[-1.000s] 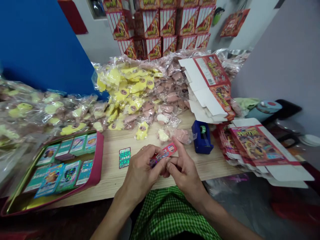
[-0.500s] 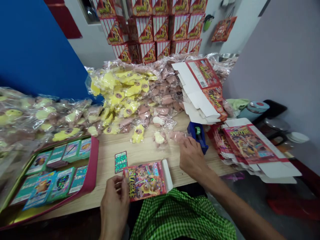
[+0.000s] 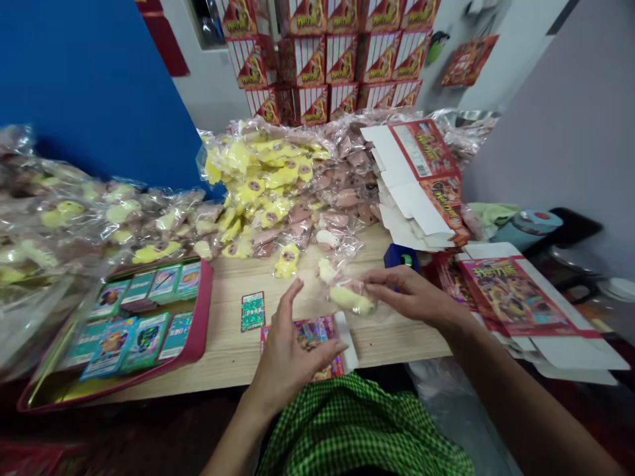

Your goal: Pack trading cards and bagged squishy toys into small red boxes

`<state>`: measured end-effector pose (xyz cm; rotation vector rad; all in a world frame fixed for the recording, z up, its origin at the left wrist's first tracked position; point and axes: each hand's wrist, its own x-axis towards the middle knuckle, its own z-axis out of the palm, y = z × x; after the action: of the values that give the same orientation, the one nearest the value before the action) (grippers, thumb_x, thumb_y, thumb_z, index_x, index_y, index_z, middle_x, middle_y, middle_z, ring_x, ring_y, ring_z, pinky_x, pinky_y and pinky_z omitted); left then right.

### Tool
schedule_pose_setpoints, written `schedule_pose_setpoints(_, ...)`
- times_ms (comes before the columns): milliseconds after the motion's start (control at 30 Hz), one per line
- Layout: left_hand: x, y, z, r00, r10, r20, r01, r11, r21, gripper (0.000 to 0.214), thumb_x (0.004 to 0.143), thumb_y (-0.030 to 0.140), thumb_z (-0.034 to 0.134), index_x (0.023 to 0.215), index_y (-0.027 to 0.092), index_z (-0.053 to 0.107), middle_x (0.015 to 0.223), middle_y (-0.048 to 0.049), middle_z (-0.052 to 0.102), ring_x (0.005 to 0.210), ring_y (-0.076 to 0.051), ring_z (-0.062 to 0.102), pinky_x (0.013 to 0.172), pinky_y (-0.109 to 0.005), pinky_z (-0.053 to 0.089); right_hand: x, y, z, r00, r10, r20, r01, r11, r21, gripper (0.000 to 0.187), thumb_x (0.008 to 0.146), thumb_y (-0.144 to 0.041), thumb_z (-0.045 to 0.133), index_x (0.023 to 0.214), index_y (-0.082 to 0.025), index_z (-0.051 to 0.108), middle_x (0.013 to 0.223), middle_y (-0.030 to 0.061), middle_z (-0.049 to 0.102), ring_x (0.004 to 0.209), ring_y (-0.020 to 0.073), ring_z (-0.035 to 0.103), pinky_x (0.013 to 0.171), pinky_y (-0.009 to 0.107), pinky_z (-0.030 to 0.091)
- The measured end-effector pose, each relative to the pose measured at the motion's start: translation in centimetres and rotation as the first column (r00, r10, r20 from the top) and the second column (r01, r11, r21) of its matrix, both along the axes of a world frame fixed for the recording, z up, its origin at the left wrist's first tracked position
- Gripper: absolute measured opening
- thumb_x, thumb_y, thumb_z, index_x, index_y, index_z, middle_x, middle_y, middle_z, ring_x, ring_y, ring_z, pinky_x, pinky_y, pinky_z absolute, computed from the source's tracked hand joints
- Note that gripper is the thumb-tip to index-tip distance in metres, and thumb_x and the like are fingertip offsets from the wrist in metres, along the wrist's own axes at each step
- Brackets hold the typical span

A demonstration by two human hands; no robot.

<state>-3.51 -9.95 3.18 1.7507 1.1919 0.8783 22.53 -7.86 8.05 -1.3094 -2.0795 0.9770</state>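
Note:
My right hand point(image 3: 411, 297) pinches a small clear bag with a yellow toy point(image 3: 350, 299) inside, held just above the wooden table point(image 3: 233, 344). My left hand point(image 3: 288, 354) hovers open, fingers spread, over a flat colourful printed box point(image 3: 317, 340) lying at the table's near edge. The hand covers much of the box. A single shiny green card point(image 3: 253, 311) lies flat just left of the box.
A pink tray point(image 3: 198, 330) of green cards sits at left. Heaps of bagged yellow and pink toys point(image 3: 278, 192) cover the back of the table. A blue tape dispenser point(image 3: 399, 256) and stacks of flat red cartons point(image 3: 510, 291) lie at right.
My right hand has picked up a bagged yellow toy from near the tape dispenser and brought it toward the box. My left hand let go of the box's left edge and moved over it.

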Motion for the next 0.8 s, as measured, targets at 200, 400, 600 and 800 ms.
schedule_pose_setpoints(200, 2.0, 1.8, 1.0, 0.811, 0.23, 0.538, -0.094, 0.959, -0.268, 0.035, 0.074, 0.042, 0.085, 0.085, 0.018, 0.061, 0.073, 0.0017, 0.067, 0.063, -0.011, 0.061, 0.06, -0.021, 0.05, -2.5, -0.6, -0.7, 0.935, -0.045, -0.351, -0.038, 0.974, -0.224, 0.031, 0.094, -0.041, 0.063, 0.115, -0.019, 0.068, 0.093, 0.003, 0.069, 0.076, 0.0141, 0.06, 0.065, 0.025, 0.047)
schedule_pose_setpoints(400, 1.4, 1.0, 1.4, 0.61, 0.438, 0.66, -0.059, 0.856, -0.514, 0.055, 0.052, 0.039, 0.099, 0.081, 0.019, 0.055, 0.066, 0.0065, 0.064, 0.056, -0.008, 0.059, 0.051, -0.016, 0.047, -3.4, -1.1, -3.1, 0.701, -0.37, -0.61, 0.066, 0.885, -0.462, 0.039, 0.077, -0.048, 0.083, 0.084, -0.02, 0.057, 0.073, -0.001, 0.062, 0.062, 0.012, 0.06, 0.047, 0.02, 0.049)
schedule_pose_setpoints(600, 1.2, 0.8, 1.4, 0.54, 0.636, 0.551, -0.068, 0.686, -0.724, 0.05, 0.048, 0.031, 0.095, 0.082, 0.017, 0.061, 0.075, 0.0023, 0.069, 0.06, -0.011, 0.063, 0.051, -0.019, 0.05, -4.2, -1.8, -3.6, 0.607, -0.519, -0.602, 0.193, 0.831, -0.522, 0.04, 0.069, -0.048, 0.087, 0.087, -0.018, 0.069, 0.066, 0.002, 0.068, 0.053, 0.0149, 0.065, 0.035, 0.018, 0.039)
schedule_pose_setpoints(800, -1.4, 0.5, -0.6, 0.745, 0.468, 0.476, -0.299, 0.871, -0.389, 0.054, 0.067, 0.042, 0.083, 0.108, 0.024, 0.054, 0.106, -0.0061, 0.074, 0.092, -0.022, 0.071, 0.081, -0.035, 0.056, -1.0, -2.4, -4.1, 0.473, -0.687, -0.552, 0.346, 0.721, -0.601, 0.038, 0.053, -0.039, 0.095, 0.078, -0.018, 0.075, 0.062, 0.0005, 0.064, 0.047, 0.0112, 0.055, 0.036, 0.02, 0.042)
